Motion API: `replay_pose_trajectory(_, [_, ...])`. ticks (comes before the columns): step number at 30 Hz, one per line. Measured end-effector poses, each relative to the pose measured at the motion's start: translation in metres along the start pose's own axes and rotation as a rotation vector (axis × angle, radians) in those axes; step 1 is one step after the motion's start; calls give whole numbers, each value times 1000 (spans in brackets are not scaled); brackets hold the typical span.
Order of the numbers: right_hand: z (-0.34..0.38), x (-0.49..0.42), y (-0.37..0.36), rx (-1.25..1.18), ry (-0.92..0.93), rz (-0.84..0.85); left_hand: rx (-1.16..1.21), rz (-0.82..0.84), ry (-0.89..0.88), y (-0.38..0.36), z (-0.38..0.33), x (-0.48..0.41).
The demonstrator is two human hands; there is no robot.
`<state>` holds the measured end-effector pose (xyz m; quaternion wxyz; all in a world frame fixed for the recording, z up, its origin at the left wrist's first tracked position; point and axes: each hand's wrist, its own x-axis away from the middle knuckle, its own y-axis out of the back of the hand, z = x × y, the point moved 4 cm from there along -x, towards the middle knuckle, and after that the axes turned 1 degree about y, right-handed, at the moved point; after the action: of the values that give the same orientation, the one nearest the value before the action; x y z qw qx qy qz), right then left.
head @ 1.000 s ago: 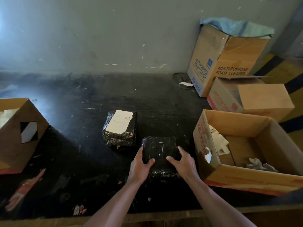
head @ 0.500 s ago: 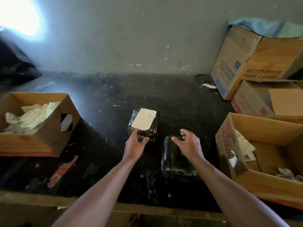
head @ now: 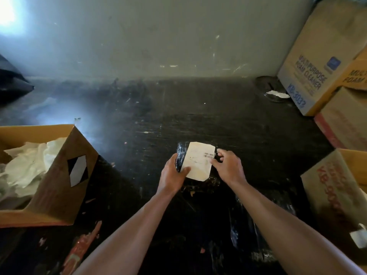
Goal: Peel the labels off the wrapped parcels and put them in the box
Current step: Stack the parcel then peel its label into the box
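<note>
Both hands have moved off the plain black parcel and onto the one with the white label since a second ago, and the head has turned left, so more of the left box shows.

Head view: the left hand (head: pixel 172 175) grips the left edge of the wrapped parcel (head: pixel 181 155), thumb pressed on the lower left corner of the label (head: pixel 199 163). That parcel sits near the middle of the black table (head: pixel 198 116), and it is hard to tell if it is lifted or resting. The right hand (head: pixel 228 167) is half open, its fingertips touching the right edge of the label by the small barcode. It grips nothing that can be seen.

A second wrapped parcel (head: pixel 248 231), shiny and black with no label showing, lies at 5 o'clock from the first, partly under the right forearm.

At 9 o'clock stands an open cardboard box (head: pixel 59 185) with a black and white sticker on its side. Crumpled white paper (head: pixel 29 163) fills it.

At 3 o'clock, at the frame edge, is another cardboard box (head: pixel 327 195) with red print. What is inside is out of view. A scrap of white paper (head: pixel 359 237) hangs on its side.

At 1 o'clock a tall foam cleaner carton (head: pixel 309 72) stands by the wall, with a lower carton (head: pixel 345 120) in front of it.
</note>
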<state>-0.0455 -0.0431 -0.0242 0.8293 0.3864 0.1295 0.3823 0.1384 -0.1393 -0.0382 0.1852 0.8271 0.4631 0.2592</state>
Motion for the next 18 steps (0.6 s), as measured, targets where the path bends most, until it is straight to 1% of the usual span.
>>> replay_pose_trajectory(4, [0, -38, -17, 39, -66, -21, -21, 68, -41, -6, 8, -38])
replay_pose_trajectory(10, [1, -60, -20, 70, -65, -44, 20, 158, -60, -17, 16, -57])
replay_pose_trajectory(14, [9, -66, -20, 65, -52, -64, -37, 173, -120, -20, 18, -63])
replay_pose_trajectory(18, [18, -66, -22, 45, -60, -40, -76, 174, -130, -19, 20, -65])
